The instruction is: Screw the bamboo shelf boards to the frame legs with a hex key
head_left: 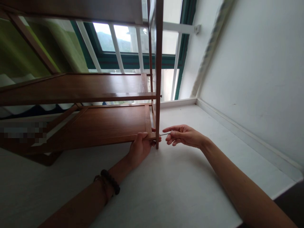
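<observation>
A brown wooden shelf rack fills the left side, with a lower shelf board (116,122) and an upright post (158,69) at its right end. My left hand (140,148) is closed around the front corner of the lower shelf, its thumb on top and fingertips reaching past the post. To the right of the post, my right hand (184,136) pinches a thin metal hex key (165,134) between thumb and fingers. The key's far end meets the post at shelf height, close to my left fingertips. The screw head there is hidden.
A middle shelf (106,87) sits above, with a small bolt (161,96) showing on the post. Behind stand a green-framed window (114,58) with white bars and a green curtain (54,44). A white wall (258,79) rises at right above the pale surface (185,183).
</observation>
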`<state>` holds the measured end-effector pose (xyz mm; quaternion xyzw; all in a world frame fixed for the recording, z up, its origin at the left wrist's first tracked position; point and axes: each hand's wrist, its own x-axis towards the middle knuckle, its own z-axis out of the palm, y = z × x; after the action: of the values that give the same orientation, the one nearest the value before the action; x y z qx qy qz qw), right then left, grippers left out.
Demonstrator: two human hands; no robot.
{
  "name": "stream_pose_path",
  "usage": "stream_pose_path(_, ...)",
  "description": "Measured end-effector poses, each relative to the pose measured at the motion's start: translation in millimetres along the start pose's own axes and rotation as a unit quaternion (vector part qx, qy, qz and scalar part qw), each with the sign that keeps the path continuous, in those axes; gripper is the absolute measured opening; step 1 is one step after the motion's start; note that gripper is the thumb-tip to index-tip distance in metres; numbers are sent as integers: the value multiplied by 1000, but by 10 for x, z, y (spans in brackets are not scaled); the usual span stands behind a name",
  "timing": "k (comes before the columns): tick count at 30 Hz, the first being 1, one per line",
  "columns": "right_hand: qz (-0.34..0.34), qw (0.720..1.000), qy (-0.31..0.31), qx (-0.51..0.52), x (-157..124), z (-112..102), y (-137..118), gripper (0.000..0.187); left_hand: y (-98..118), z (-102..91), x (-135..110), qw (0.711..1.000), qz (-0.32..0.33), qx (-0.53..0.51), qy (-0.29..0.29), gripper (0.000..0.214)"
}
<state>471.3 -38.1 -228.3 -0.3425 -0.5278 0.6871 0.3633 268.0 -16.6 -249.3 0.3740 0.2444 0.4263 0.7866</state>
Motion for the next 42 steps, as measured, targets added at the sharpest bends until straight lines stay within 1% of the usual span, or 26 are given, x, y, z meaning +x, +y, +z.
stream_pose_path(4,9,994,9,-111,-1,-16,9,41,5,16,-10,1000,4,2,7,28)
stream_pose_path(6,28,991,7,-128,-5,6,9,45,4,18,-13,1000,9,5,12,27)
stream_pose_path(8,55,993,4,-108,-6,36,10,47,-1,14,-11,1000,14,5,13,27)
stream_pose_path(10,84,995,1,-55,1,63,17,46,-7,1,-2,1000,16,3,14,28)
stream_pose_path(13,101,995,-7,20,17,88,27,48,-16,-25,13,1000,17,2,14,28)
stream_pose_path(14,100,995,-9,23,19,91,27,50,-16,-31,16,1000,17,2,11,28)
stream_pose_path(16,100,995,-3,-4,12,90,17,50,-14,-38,15,1000,18,2,4,28)
stream_pose_path(18,94,994,30,-46,-3,83,0,42,-6,-32,9,1000,18,3,0,28)
stream_pose_path(20,73,993,65,-69,-16,78,-16,32,3,-19,3,1000,15,5,5,27)
stream_pose_path(22,42,993,79,-70,-20,79,-27,31,8,-10,2,1000,15,5,13,27)
stream_pose_path(25,10,995,74,-59,-17,91,-43,32,3,-18,9,1000,18,5,12,27)
stream_pose_path(28,0,996,67,-54,-29,101,-78,37,-5,-35,16,1000,13,7,1,28)
stream_pose_path(30,-3,997,58,-55,-52,101,-116,37,-7,-39,16,1000,10,6,3,28)
stream_pose_path(34,-9,998,23,-54,-106,75,-182,38,-3,-25,12,1000,7,-1,8,28)
stream_pose_path(37,-18,998,-5,-59,-119,41,-184,39,0,-16,10,1000,8,-2,9,28)
stream_pose_path(39,-23,997,-2,-77,-109,22,-162,37,1,-15,9,1000,8,-1,7,29)
stream_pose_path(42,-33,993,31,-109,-80,6,-116,37,2,-18,9,1000,10,2,5,29)
